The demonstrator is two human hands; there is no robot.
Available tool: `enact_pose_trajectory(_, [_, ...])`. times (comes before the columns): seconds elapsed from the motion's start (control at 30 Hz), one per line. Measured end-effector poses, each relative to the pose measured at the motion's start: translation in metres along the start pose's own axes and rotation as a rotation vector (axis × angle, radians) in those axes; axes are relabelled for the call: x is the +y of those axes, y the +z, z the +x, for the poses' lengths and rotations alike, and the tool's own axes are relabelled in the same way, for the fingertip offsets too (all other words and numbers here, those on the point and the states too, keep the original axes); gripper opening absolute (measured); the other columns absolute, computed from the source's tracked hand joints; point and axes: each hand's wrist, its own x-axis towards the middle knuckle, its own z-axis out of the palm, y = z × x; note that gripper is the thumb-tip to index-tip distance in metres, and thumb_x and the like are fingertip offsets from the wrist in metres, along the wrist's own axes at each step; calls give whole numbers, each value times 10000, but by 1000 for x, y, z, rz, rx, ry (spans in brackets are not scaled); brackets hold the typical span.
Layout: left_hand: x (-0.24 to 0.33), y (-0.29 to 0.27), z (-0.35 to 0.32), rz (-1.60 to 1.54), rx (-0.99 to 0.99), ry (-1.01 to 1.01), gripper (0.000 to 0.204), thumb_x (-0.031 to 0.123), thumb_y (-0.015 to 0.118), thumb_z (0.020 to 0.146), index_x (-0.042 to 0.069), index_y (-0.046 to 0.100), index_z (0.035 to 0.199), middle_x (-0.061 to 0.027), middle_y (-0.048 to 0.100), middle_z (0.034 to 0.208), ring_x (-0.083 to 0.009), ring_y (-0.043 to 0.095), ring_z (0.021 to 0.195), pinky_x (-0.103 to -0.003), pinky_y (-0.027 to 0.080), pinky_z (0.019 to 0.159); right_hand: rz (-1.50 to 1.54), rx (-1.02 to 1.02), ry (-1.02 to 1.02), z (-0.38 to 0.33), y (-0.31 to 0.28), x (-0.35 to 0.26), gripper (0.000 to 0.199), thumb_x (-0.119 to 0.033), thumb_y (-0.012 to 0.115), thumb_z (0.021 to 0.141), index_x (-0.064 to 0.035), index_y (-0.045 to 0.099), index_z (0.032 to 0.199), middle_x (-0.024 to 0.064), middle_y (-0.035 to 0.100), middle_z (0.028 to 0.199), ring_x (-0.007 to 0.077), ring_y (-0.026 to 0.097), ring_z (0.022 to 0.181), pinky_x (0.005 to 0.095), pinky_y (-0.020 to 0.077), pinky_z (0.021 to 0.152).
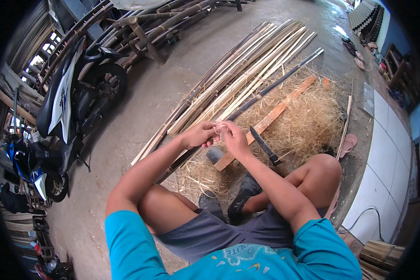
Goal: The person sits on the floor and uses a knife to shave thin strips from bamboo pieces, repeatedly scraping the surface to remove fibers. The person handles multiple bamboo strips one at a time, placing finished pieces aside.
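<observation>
My left hand [198,135] and my right hand [232,136] meet in front of me, fingertips pinched together on a thin pale bamboo strip [218,127] held between them. I sit on the ground with bent bare knees. Just beyond my hands lies a long bundle of split bamboo strips [247,70] running away to the upper right. A dark-bladed knife [265,145] rests on a heap of straw-like bamboo shavings [308,116] to the right of my right hand. A flat orange-brown wooden board [270,116] lies across the shavings under my hands.
A black and white motorbike [72,98] stands at the left, with a blue one [28,168] nearer. Bamboo poles [163,23] are stacked at the back. A white tiled ledge [387,154] runs along the right, a sandal [349,142] beside it. Cut bamboo pieces [380,254] sit lower right.
</observation>
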Motion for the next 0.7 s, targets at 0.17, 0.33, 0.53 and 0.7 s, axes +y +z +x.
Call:
enact_pose_trajectory(0.17, [-13,-7,-3,-255,47,-86,227,242,504,1033,45,619,1032,-22,625,793,-77,528,559,-227,413,437,636,-6,596,-24,4,-9,283,-381,511,1063,-127,606,983,-68,460,726,27,408,596,214,335,495])
enact_pose_trajectory(0.33, [-5,4,8,-136,30,-163,339,372,500,1055,72,611,943,17,533,733,-66,426,516,-238,356,427,787,1,693,-24,-3,-2,300,-397,492,1067,-154,540,897,-64,410,700,37,367,572,215,312,497])
enact_pose_trajectory(0.53, [-13,-8,14,-49,12,-159,329,389,532,1044,97,616,919,47,488,689,-64,413,513,-235,334,437,848,-145,726,-22,-16,0,236,-299,472,1036,-145,524,864,-33,465,702,95,425,578,267,362,540])
enact_pose_trajectory(0.7, [-16,-27,14,6,27,-107,330,379,558,1032,100,594,860,44,500,671,-67,446,519,-247,362,454,761,-424,767,0,-56,-15,219,-273,508,984,-107,553,849,8,540,725,125,466,601,284,386,561])
